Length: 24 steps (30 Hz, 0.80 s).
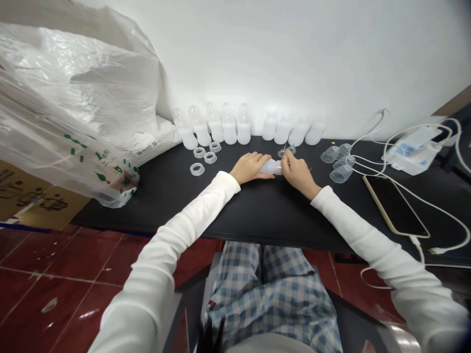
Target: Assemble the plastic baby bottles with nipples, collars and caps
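A white baby bottle (270, 167) lies sideways above the middle of the black table. My left hand (251, 167) is wrapped round its body. At the bottle's other end, my right hand (297, 171) is closed round the top, so its fingers hide most of the collar and tip. Just behind my right hand rest clear bottle nipples (282, 152). Left of my hands lie several white collar rings (210, 157). Clear dome caps (342, 173) are grouped to the right of my right hand.
Along the wall stand several capped bottles (228, 128) and several bottles without caps (282, 130). A phone (396, 205), white cables (408, 194) and a white device (414, 149) occupy the right side. Large plastic bags (84, 83) and a cardboard box (40, 198) crowd the left.
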Motion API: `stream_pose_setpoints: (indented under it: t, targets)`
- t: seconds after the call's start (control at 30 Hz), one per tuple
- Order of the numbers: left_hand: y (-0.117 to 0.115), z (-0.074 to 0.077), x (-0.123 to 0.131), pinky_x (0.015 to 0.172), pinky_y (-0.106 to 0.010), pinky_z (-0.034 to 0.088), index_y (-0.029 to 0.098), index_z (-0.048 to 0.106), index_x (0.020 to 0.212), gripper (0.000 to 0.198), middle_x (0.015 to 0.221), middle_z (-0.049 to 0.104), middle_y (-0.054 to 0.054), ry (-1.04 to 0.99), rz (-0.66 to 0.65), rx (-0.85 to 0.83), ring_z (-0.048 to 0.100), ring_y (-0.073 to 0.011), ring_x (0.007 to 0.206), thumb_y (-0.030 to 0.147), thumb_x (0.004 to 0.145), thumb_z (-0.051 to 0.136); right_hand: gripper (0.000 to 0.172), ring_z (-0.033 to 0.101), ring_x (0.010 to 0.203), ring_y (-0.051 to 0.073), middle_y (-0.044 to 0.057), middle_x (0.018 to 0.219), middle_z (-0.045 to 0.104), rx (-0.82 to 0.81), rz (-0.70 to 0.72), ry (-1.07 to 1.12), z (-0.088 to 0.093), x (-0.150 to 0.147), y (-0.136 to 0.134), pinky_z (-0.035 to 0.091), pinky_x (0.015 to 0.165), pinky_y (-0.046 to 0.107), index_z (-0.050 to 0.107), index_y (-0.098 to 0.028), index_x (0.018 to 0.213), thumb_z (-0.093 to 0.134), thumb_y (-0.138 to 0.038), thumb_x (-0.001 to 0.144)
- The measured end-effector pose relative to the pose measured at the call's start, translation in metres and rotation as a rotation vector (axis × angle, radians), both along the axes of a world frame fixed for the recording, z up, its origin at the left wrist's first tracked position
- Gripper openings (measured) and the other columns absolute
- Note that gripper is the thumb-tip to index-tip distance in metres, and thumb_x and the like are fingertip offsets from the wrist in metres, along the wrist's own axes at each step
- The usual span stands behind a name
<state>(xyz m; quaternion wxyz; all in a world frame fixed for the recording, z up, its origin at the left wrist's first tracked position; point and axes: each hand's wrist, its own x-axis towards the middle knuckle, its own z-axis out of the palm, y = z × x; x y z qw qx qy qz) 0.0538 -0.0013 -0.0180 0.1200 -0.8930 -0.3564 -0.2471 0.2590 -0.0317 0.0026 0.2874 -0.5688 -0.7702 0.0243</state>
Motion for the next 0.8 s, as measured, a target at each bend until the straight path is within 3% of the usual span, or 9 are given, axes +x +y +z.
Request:
stream_pose_setpoints:
  t: [0.2, 0.33, 0.5, 0.63, 0.8]
  targets:
    - [-0.004, 0.002, 0.004, 0.075, -0.034, 0.044, 0.028, 0.064, 0.142, 0.064, 0.105, 0.074, -0.011, 0.069, -0.04, 0.01, 0.069, -0.0231, 0.088, 0.07, 0.096, 0.048, 0.028, 0.058, 0.065, 0.023, 0.005, 0.07, 0.063, -0.282, -0.085, 0.173, 0.006, 0.002, 0.001, 0.034, 0.064, 0.031, 0.046, -0.025, 0.076, 0.033, -0.034, 0.099]
    - [-0.004, 0.004, 0.003, 0.077, -0.034, 0.044, 0.035, 0.064, 0.142, 0.057, 0.11, 0.073, -0.01, 0.042, -0.045, -0.011, 0.067, -0.0224, 0.091, 0.066, 0.097, 0.051, 0.035, 0.062, 0.067, 0.026, 0.003, 0.065, 0.062, -0.279, -0.079, 0.206, 0.003, 0.003, -0.002, 0.041, 0.069, 0.035, 0.049, -0.027, 0.083, 0.029, -0.047, 0.103]
    - [-0.005, 0.005, 0.001, 0.079, -0.035, 0.045, 0.033, 0.067, 0.139, 0.054, 0.107, 0.073, -0.01, -0.035, -0.001, -0.064, 0.068, -0.0237, 0.092, 0.063, 0.095, 0.056, 0.048, 0.067, 0.072, 0.029, 0.005, 0.073, 0.068, -0.223, -0.029, 0.241, -0.005, 0.005, -0.002, 0.049, 0.075, 0.041, 0.055, -0.027, 0.096, 0.022, -0.061, 0.104]
    - [-0.006, 0.01, -0.001, 0.089, -0.038, 0.049, 0.03, 0.07, 0.135, 0.052, 0.109, 0.076, -0.009, -0.242, 0.148, -0.171, 0.068, -0.0273, 0.101, 0.058, 0.092, 0.065, 0.046, 0.068, 0.081, 0.029, 0.009, 0.087, 0.071, -0.116, 0.017, 0.276, -0.008, 0.009, 0.0, 0.05, 0.081, 0.043, 0.054, -0.024, 0.106, 0.024, -0.058, 0.104]
    - [0.005, 0.011, -0.008, 0.104, -0.043, 0.048, 0.03, 0.063, 0.135, 0.047, 0.133, 0.07, -0.006, -0.717, 0.226, -0.363, 0.064, -0.0282, 0.115, 0.054, 0.095, 0.061, 0.032, 0.066, 0.1, 0.026, 0.013, 0.108, 0.068, 0.062, 0.159, 0.299, -0.012, 0.01, 0.001, 0.051, 0.093, 0.044, 0.056, -0.022, 0.109, 0.033, -0.044, 0.105]
